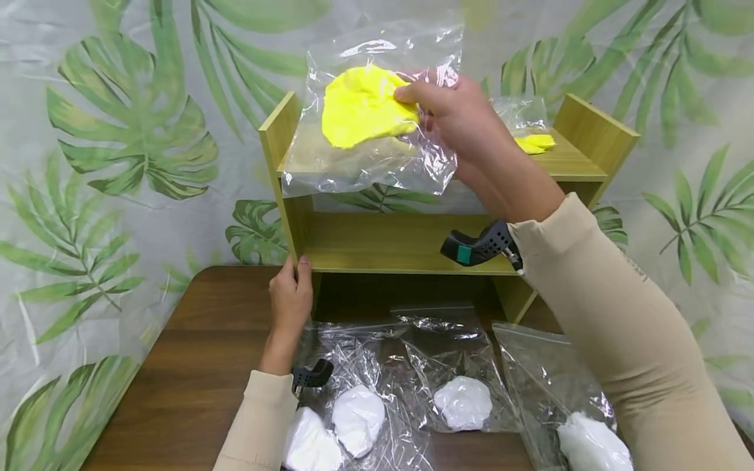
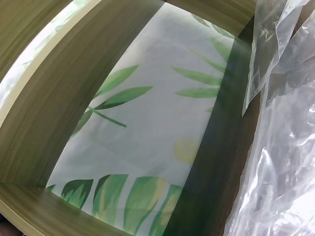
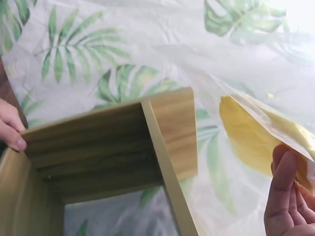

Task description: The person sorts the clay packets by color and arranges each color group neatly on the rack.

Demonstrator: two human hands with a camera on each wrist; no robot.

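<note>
My right hand [image 1: 465, 121] pinches a clear plastic bag [image 1: 371, 173] holding a flattened yellow clay-like lump [image 1: 359, 108], raised in front of the top of a small wooden shelf [image 1: 389, 242]. The right wrist view shows the thumb and fingers [image 3: 283, 182] on the bag, with the yellow lump [image 3: 246, 135] edge-on. Low on the shelf's left side panel, my left hand [image 1: 291, 294] grips the edge, thumb at the front. That hand [image 3: 10, 125] also appears at the panel in the right wrist view; the left wrist view shows mostly the shelf's inside [image 2: 54, 108].
Another bag with a yellow lump [image 1: 535, 143] lies on the shelf's top board, at the right. Clear bags with white lumps [image 1: 463, 402] lie on the brown table [image 1: 177, 366] before the shelf. A leaf-patterned sheet [image 1: 147, 229] hangs behind.
</note>
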